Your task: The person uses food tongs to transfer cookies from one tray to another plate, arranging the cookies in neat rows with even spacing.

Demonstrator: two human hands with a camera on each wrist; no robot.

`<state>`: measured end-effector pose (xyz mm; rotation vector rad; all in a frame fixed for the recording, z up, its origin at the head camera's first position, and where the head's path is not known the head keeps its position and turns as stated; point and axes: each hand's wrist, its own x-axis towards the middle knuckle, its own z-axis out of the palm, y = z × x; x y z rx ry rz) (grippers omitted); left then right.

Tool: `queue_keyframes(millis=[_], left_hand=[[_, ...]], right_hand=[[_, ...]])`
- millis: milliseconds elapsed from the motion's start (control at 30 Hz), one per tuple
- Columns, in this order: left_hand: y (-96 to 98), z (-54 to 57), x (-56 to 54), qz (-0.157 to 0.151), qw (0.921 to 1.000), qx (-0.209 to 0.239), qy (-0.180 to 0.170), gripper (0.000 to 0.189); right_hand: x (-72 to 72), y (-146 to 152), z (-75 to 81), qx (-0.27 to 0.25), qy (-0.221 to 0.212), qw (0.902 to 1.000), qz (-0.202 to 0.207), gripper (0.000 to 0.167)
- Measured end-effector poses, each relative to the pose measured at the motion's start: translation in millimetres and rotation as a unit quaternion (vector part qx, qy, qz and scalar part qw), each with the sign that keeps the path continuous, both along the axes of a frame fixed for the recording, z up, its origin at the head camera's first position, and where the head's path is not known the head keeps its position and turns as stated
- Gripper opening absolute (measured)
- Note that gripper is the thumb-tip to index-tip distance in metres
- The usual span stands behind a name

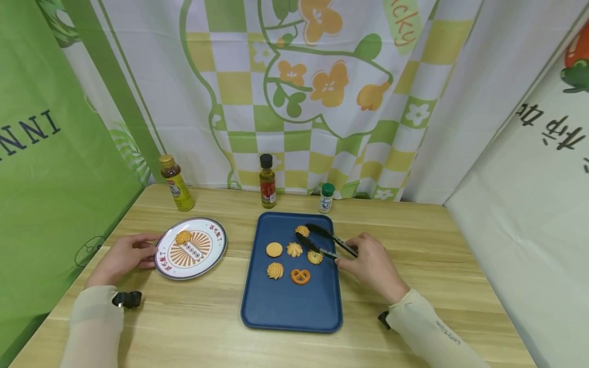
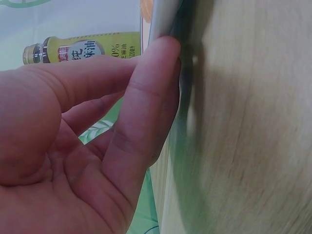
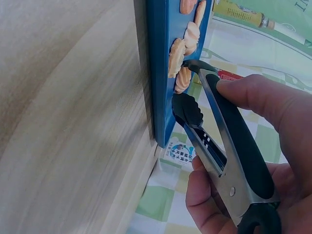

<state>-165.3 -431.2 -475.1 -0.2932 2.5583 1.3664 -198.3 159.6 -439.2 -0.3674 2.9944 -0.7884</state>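
At the left, my left hand point(image 1: 129, 257) pinches the rim of a white plate point(image 1: 216, 255) with red lettering and an orange ray pattern. One swirled cookie point(image 1: 183, 237) lies on that plate. My right hand point(image 1: 375, 266) grips black and silver food tongs point(image 3: 219, 126) over the blue tray point(image 1: 294, 312). The tongs' tips are spread on either side of a cookie point(image 1: 302, 231) at the tray's far right. Nearer on the tray are a round flat cookie point(image 1: 274, 249), a star-shaped cookie point(image 1: 294, 249), a ring-like cookie point(image 1: 315, 257), another swirled cookie point(image 1: 275, 271) and a pretzel point(image 1: 300, 277).
Behind the plate stands a yellow-labelled bottle point(image 1: 178, 186). A black-capped oil bottle point(image 1: 267, 184) and a small green-capped shaker point(image 1: 326, 198) stand behind the tray. A patterned curtain point(image 1: 313, 102) hangs along the back edge of the wooden table point(image 1: 193, 322).
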Motion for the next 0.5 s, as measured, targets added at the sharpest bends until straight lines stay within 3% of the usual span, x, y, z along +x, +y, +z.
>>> queue_keyframes(millis=[500], left_hand=[[-2.1, -1.8, -0.9, 0.001, 1.0000, -0.003, -0.005, 0.051]], right_hand=[[-1.5, -7.4, 6.5, -0.006, 0.008, 0.9999, 0.005, 0.054]])
